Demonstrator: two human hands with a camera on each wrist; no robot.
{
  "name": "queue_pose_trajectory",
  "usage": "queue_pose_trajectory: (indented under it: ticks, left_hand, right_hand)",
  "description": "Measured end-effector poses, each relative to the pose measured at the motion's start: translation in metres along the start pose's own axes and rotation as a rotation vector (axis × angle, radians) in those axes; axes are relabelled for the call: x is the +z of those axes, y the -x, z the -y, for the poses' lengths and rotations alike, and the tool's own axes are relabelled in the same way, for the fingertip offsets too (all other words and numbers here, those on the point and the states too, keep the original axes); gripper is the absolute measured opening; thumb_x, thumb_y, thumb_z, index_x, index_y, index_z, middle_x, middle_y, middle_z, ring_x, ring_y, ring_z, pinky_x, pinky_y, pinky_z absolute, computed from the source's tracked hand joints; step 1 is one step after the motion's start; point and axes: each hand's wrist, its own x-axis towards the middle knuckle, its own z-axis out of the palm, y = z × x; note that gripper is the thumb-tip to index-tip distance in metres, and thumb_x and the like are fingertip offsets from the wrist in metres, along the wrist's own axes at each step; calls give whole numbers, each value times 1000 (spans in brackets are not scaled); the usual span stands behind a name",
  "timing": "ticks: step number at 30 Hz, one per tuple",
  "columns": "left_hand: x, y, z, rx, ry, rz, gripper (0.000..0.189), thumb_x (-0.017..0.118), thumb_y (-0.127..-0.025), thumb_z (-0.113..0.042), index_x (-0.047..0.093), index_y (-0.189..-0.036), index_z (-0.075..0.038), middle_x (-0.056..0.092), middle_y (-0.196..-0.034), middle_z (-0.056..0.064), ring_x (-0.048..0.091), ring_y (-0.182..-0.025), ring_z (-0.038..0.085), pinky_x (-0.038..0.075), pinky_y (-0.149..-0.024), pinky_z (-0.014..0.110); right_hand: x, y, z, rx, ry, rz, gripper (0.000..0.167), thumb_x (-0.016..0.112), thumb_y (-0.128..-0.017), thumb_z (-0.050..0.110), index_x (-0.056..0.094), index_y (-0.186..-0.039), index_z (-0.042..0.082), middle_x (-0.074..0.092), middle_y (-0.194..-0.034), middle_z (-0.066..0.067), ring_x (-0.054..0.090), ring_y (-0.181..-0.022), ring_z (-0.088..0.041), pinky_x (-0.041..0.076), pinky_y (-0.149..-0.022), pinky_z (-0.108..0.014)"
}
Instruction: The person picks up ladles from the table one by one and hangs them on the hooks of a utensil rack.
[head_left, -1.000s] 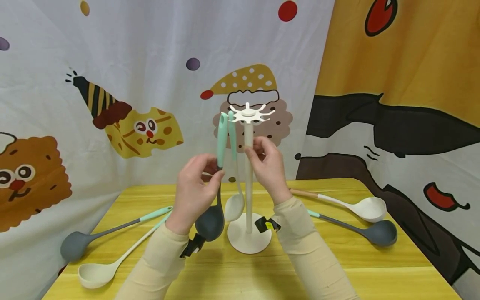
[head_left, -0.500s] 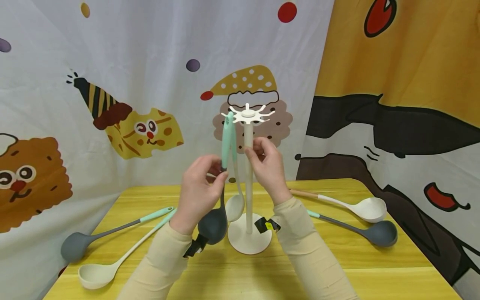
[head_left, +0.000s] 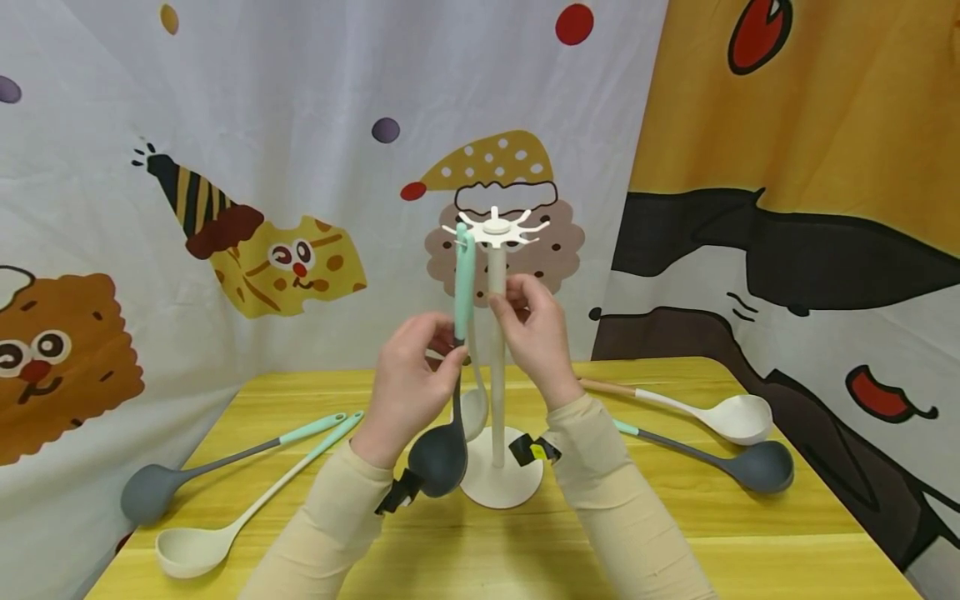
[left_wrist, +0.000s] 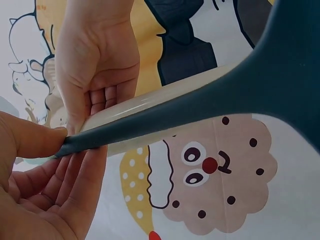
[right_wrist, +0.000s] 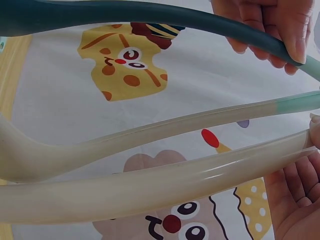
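My left hand (head_left: 408,379) pinches a dark grey ladle (head_left: 438,460) just below its mint handle. The ladle hangs nearly upright, bowl down. Its handle top is at the front hooks of a cream utensil stand (head_left: 497,375); whether a hook passes through its hole I cannot tell. Behind it hangs a cream utensil (head_left: 474,414) with a mint handle, partly hidden; the right wrist view shows its stem (right_wrist: 200,117) between the dark ladle and the pole. My right hand (head_left: 534,333) grips the stand's pole under the hooks, thumb in front.
On the table's left lie a grey ladle (head_left: 150,493) and a cream ladle (head_left: 195,552), both mint-handled. At the right lie a white ladle (head_left: 741,419) with a wooden-coloured handle and a dark grey ladle (head_left: 763,467). A patterned cloth (head_left: 300,83) hangs behind the table.
My left hand has moved right and slightly down with the dark ladle. The handle top has passed from left of the hanging utensil's handle to in front of it. My right hand stays put.
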Motion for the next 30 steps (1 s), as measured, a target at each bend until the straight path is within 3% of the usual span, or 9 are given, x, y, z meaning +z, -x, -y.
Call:
queue_pose_trajectory:
  ticks: [9,21,30]
  left_hand:
    - [4,-1,-3,-23,18,35,21,74,-86,1,62,-103,-4,60,-90,5,61,-77,13,54,-59,23]
    - [10,-1,-4,-28,36,22,22,75,-85,1,60,-101,-2,60,-88,6,62,-77,15,55,-60,26]
    - [13,5,1,-13,-24,60,28,77,-85,-2,60,-107,0,61,-91,7,63,-78,18,57,-72,30]
  right_hand:
    - [-1,-1,0,-16,-3,2,16,65,-96,7,62,-109,-3,62,-95,-15,58,-81,-24,49,-69,-28]
    - [-1,-1,3,8,-9,14,16,65,-96,7,62,-109,-2,63,-97,-14,60,-84,-24,51,-74,-33]
    - [-2,-1,1,-7,-9,22,15,64,-96,7,63,-109,-2,62,-96,-14,60,-84,-25,51,-73,-33]
